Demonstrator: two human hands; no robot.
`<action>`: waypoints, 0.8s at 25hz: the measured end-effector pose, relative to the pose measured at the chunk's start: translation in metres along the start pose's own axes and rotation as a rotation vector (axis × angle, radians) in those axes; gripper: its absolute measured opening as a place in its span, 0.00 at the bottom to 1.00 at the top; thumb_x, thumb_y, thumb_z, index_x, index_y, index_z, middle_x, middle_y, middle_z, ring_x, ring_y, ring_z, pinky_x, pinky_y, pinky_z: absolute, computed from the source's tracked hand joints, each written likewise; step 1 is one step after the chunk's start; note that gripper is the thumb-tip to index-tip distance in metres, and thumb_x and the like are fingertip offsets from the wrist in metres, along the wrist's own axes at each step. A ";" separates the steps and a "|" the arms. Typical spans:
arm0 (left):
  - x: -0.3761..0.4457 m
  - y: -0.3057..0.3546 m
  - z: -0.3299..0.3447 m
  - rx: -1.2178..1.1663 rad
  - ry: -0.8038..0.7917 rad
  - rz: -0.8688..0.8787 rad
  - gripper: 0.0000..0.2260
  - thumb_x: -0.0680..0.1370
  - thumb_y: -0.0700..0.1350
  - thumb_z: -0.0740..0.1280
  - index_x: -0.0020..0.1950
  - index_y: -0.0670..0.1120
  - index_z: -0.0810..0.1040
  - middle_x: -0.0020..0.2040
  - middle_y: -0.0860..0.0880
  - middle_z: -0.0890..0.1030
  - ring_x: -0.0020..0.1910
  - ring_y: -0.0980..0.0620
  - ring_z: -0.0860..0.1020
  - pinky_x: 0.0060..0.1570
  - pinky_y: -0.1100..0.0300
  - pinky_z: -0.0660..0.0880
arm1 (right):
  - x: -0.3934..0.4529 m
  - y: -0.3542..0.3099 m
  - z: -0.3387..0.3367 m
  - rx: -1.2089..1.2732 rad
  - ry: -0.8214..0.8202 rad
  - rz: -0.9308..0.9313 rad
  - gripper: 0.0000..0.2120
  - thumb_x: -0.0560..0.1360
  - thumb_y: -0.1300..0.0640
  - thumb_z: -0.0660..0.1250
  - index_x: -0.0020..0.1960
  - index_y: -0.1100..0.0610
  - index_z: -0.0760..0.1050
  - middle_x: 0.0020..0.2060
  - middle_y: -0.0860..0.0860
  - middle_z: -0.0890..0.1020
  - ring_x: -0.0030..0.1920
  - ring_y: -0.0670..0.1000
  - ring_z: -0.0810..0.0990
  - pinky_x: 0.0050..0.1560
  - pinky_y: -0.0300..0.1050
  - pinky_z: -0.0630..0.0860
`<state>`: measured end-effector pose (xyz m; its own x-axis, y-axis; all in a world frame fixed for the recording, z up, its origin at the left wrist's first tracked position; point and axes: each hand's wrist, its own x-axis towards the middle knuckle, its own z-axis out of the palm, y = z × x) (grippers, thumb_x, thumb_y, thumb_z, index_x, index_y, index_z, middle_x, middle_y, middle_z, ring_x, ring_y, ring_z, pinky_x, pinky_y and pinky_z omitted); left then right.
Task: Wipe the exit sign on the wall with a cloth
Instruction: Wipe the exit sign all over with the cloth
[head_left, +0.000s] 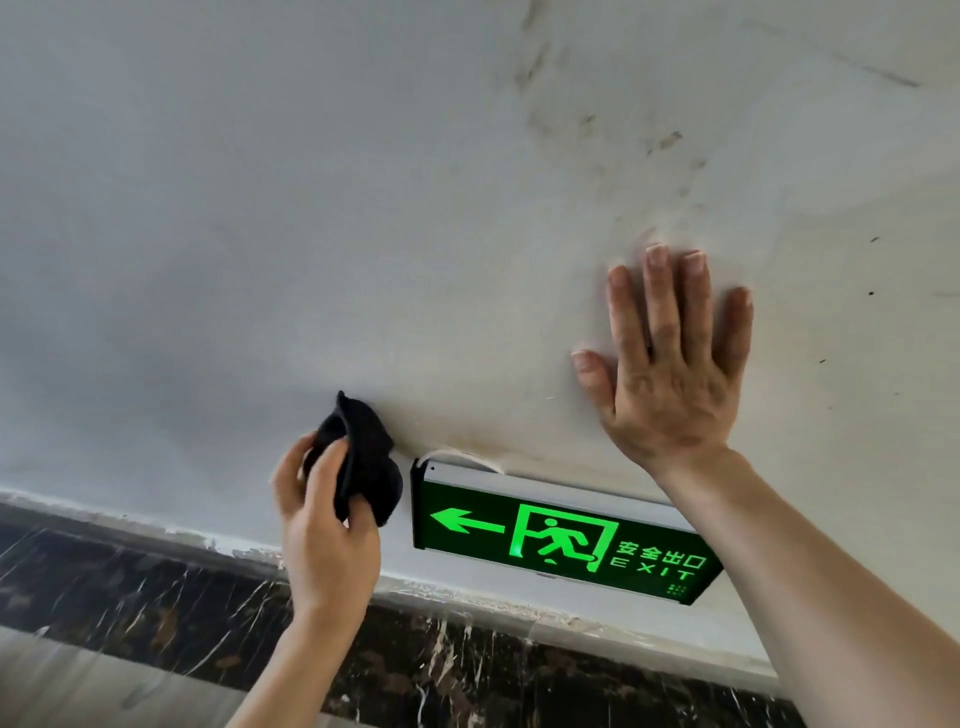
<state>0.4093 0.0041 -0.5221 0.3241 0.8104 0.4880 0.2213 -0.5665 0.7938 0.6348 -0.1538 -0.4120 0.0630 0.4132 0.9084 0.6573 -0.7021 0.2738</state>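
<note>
Cloth (363, 457), soft and bunched in your left hand (324, 525) just left of the exit sign (561, 540), conforms easily; press lightly on the rigid face, right hand (670, 374) flat and empty above it.

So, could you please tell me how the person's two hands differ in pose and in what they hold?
The left hand is curled in a grip on the crumpled black cloth, beside the left end of the green lit exit sign; the right hand is open and empty. The left hand's fingers are bent; the right hand's are spread flat against the white wall above the sign. Both are bare and raised.
</note>
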 end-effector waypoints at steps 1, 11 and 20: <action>-0.002 -0.004 0.007 0.007 -0.057 -0.008 0.27 0.70 0.20 0.69 0.66 0.39 0.78 0.70 0.43 0.68 0.61 0.44 0.73 0.58 0.54 0.75 | 0.000 0.000 0.001 -0.002 0.015 -0.004 0.35 0.77 0.42 0.58 0.78 0.52 0.48 0.76 0.52 0.54 0.77 0.50 0.41 0.74 0.57 0.44; -0.024 -0.016 0.042 -0.104 -0.149 -0.363 0.22 0.72 0.26 0.69 0.53 0.53 0.74 0.49 0.58 0.77 0.44 0.62 0.78 0.38 0.68 0.71 | -0.002 -0.001 0.011 -0.029 0.095 0.002 0.34 0.77 0.41 0.54 0.78 0.53 0.51 0.73 0.54 0.60 0.77 0.56 0.51 0.74 0.59 0.47; -0.040 -0.054 0.054 -0.066 -0.189 -0.605 0.19 0.76 0.29 0.66 0.42 0.56 0.78 0.39 0.51 0.83 0.40 0.53 0.78 0.34 0.61 0.69 | -0.002 -0.003 0.013 -0.040 0.116 0.011 0.34 0.76 0.41 0.53 0.78 0.53 0.52 0.73 0.55 0.61 0.74 0.57 0.55 0.74 0.59 0.48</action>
<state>0.4338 -0.0063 -0.6038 0.3173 0.9405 -0.1216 0.3612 -0.0013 0.9325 0.6426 -0.1450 -0.4183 -0.0194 0.3372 0.9412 0.6266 -0.7295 0.2742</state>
